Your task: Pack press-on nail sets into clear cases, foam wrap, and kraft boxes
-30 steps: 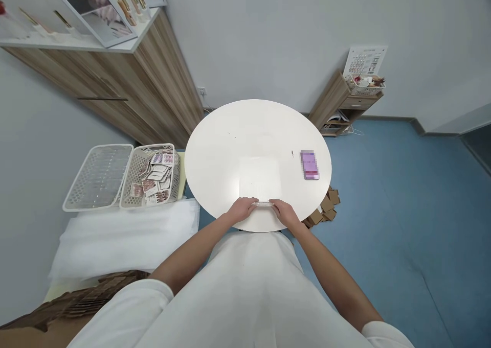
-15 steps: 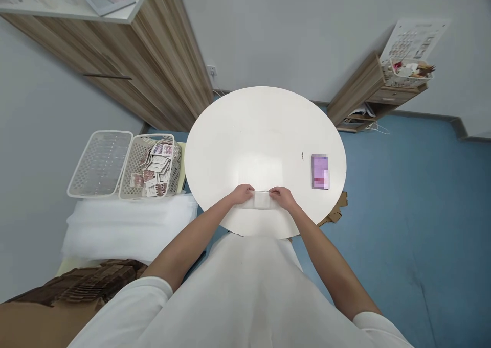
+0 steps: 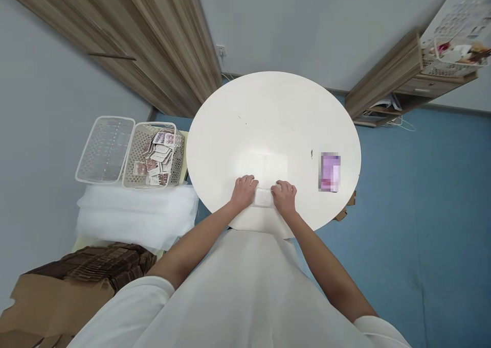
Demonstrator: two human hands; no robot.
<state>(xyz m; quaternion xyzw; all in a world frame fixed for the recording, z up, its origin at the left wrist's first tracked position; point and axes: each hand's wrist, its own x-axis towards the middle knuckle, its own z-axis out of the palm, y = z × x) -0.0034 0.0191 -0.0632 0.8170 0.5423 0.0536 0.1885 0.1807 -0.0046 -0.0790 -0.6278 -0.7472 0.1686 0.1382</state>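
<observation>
In the head view, your two hands are at the lower middle of the frame, over the near part of the round white table (image 3: 276, 108). The small, pale rectangular piece (image 3: 264, 198) is between them, low in the frame and close to the table's near edge. Your left hand (image 3: 243, 193) is at its left end, fingers bent and slightly apart; your right hand (image 3: 284, 199) mirrors it at the right end. The fingertips are at the piece's upper corners, probably to keep it flat and square to you. Whether the thumbs pinch it from below, you cannot tell here.

Right of your hands, the purple rectangle (image 3: 330, 173), blurred by pixelation, lies apart from them, perhaps set aside to leave you working room. At the left of the frame, the basket (image 3: 177, 159) contains printed packets (image 3: 159, 155), beside the paler basket (image 3: 87, 143); both seem placed within your left arm's reach. Below them lie translucent white sheets (image 3: 134, 215), with brown cardboard (image 3: 57, 302) at the lower left.
</observation>
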